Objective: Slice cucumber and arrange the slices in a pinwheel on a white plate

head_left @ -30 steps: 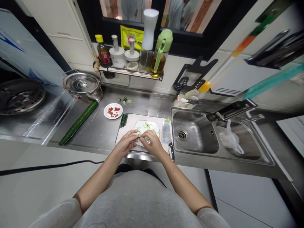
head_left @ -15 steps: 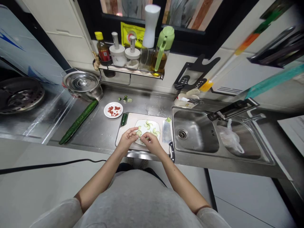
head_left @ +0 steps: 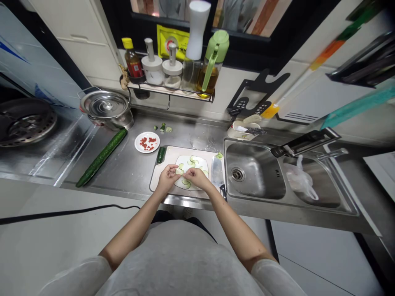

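On the cutting board (head_left: 158,176) lies a white plate (head_left: 202,158) with thin cucumber slices (head_left: 194,159) laid out in small curved groups. Over the plate's left side, my left hand (head_left: 167,177) pinches at a cucumber slice between thumb and fingers. Fingertips of my right hand (head_left: 196,177) meet it there, also closed at the slice; the fingers partly hide it. A cut cucumber piece (head_left: 161,155) rests at the board's upper left corner. Along the board's right side lies a kitchen knife (head_left: 217,172), its dark handle toward me.
A whole cucumber (head_left: 101,158) lies left on the steel counter. A small plate of red bits (head_left: 147,142) and some cucumber ends (head_left: 162,127) sit behind the board. Right is a double sink (head_left: 256,172) with a plastic bag (head_left: 299,181). A lidded pot (head_left: 106,109) stands back left.
My right hand has moved slightly left and up, closer to my left hand. The slices at the plate's front now show below my fingers.
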The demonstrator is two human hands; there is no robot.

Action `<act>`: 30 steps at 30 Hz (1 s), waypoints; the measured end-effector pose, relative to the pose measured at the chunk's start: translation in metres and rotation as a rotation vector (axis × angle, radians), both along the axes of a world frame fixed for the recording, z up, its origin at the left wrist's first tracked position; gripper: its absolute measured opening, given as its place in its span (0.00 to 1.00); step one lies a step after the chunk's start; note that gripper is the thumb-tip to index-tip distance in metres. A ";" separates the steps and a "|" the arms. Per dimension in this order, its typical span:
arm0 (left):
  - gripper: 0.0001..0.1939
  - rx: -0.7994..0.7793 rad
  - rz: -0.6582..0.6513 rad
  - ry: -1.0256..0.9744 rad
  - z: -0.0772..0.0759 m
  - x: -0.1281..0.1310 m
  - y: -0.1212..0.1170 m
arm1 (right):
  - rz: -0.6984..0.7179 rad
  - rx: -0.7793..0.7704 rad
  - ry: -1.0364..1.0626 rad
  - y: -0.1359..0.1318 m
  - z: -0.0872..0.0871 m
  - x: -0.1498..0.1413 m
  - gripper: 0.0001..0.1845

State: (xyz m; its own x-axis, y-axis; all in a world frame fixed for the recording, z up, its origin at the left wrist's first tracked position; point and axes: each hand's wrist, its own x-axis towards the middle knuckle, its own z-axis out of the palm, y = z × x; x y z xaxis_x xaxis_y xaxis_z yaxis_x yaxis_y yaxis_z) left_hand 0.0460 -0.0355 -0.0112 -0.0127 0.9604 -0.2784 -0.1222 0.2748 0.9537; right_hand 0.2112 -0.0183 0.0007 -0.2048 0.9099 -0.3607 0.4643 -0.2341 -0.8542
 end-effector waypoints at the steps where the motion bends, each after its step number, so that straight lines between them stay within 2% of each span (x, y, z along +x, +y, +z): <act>1: 0.21 -0.001 0.003 0.039 -0.005 0.001 0.004 | 0.016 0.005 -0.038 0.005 -0.004 0.001 0.14; 5: 0.17 0.010 0.003 0.222 -0.020 0.006 0.017 | 0.081 0.027 -0.194 0.025 -0.014 0.003 0.11; 9: 0.13 0.004 -0.025 0.440 -0.026 0.005 0.024 | 0.139 0.000 -0.364 0.040 -0.017 0.001 0.11; 14: 0.12 -0.043 -0.121 0.731 -0.025 0.003 0.030 | 0.210 -0.040 -0.485 0.052 -0.019 -0.004 0.10; 19: 0.11 -0.068 -0.198 0.938 -0.021 0.005 0.033 | 0.255 -0.073 -0.576 0.058 -0.020 -0.009 0.09; 30: 0.10 -0.005 -0.275 1.115 -0.015 0.010 0.033 | 0.317 -0.104 -0.643 0.067 -0.017 -0.012 0.08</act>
State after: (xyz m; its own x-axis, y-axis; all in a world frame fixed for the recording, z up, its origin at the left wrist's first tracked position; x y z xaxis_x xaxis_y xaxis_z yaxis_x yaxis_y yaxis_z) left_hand 0.0558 -0.0025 -0.0267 -0.0441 0.9678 -0.2477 0.8546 0.1649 0.4924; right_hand 0.1990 0.0489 -0.0166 -0.1713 0.7966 -0.5798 0.9265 -0.0698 -0.3697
